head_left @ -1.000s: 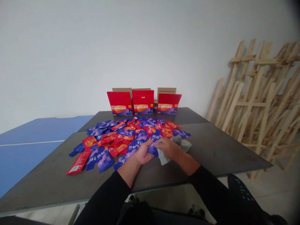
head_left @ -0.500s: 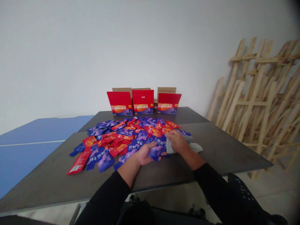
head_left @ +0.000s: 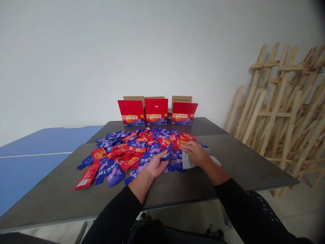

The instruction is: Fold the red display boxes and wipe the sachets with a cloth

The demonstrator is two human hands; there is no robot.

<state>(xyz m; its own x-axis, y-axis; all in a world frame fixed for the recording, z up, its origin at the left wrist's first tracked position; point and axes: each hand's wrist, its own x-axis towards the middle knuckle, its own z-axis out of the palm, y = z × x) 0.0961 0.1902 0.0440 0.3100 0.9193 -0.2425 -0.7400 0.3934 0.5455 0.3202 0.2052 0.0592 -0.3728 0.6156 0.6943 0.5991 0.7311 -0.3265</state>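
Observation:
My left hand point(head_left: 156, 165) is closed on a purple sachet point(head_left: 167, 152), which is tilted so that I see it nearly edge-on. To its right, my right hand point(head_left: 194, 153) grips a grey cloth point(head_left: 187, 160); part of the cloth spreads out beneath and behind the wrist. Several purple sachets point(head_left: 179, 161) lie on the table between the two hands. Beyond and left of my hands spreads a loose heap of red sachets point(head_left: 128, 162) and purple sachets, overlapping one another. A long red sachet point(head_left: 86, 177) lies at the heap's near left end.
Three red and purple cardboard boxes point(head_left: 156, 115) stand at the back of the dark grey table point(head_left: 61, 196), their flaps raised. A blue table-tennis table point(head_left: 38, 145) adjoins on the left. Wooden easels point(head_left: 279, 101) lean against the wall at the right.
My left hand has turned the purple sachet from face-up to nearly edge-on. My right hand, with the cloth, has drawn slightly right, away from the sachet.

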